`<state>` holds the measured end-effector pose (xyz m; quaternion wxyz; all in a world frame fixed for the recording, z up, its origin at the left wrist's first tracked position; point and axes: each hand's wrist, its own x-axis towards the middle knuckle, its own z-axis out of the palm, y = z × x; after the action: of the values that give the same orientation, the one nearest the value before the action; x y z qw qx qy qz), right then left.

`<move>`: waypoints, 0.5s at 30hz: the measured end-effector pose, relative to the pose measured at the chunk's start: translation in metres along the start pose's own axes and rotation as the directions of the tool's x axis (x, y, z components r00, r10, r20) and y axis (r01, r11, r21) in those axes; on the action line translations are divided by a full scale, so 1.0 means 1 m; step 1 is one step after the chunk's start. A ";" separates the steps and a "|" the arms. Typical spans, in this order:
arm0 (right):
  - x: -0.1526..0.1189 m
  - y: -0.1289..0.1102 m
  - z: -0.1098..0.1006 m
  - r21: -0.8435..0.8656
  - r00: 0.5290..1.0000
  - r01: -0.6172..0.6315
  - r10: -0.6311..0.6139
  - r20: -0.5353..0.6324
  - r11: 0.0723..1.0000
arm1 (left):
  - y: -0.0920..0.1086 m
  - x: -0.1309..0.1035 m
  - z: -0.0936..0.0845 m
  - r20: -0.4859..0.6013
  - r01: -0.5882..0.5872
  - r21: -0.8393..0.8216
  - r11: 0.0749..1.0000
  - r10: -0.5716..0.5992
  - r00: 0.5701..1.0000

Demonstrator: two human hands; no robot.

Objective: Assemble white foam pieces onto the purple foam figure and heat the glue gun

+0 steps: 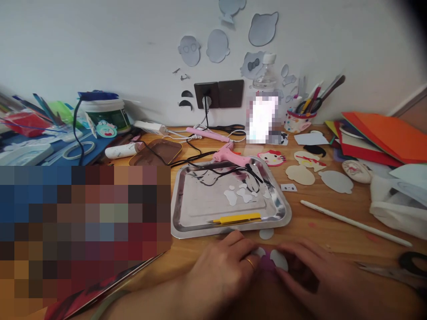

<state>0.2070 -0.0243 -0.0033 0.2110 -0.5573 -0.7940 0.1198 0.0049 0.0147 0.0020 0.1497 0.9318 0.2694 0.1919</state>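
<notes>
At the bottom centre, my left hand (225, 266) lies with bent fingers, a ring on one of them, at the left side of a small purple piece (267, 260). Two white cut-out shapes rest on the purple piece, one at its left and a rounded one (279, 259) at its right. My right hand (310, 271) pinches the right white shape between thumb and fingers. My left fingertips touch the left shape; what they grip is hidden. Just ahead is a metal tray (200, 231) with a yellow-handled tool (240, 218) and white scraps (245, 194).
A pink glue gun (233, 156) and black cables lie at the tray's back edge. To the right are a white stick (355, 223), scissors (396, 271), paper cut-outs (336, 181) and coloured sheets (383, 138). A brown tray (156, 152) sits back left.
</notes>
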 end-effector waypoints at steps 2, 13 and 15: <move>0.000 0.000 0.000 0.001 1.000 -0.013 0.013 -0.004 1.000 | 0.000 0.000 -0.001 0.009 -0.004 -0.005 1.000 0.004 1.000; 0.001 -0.004 -0.001 -0.018 0.994 0.065 -0.066 -0.091 0.998 | -0.001 0.000 -0.002 -0.007 -0.035 -0.021 0.999 0.034 0.999; 0.000 -0.003 0.003 -0.022 0.990 0.074 -0.076 -0.118 0.997 | -0.001 0.000 -0.002 -0.016 -0.040 -0.035 0.999 0.039 0.999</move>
<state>0.2029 -0.0250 -0.0048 0.2571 -0.5350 -0.8016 0.0716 0.0029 0.0161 0.0034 0.1602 0.9326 0.2486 0.2067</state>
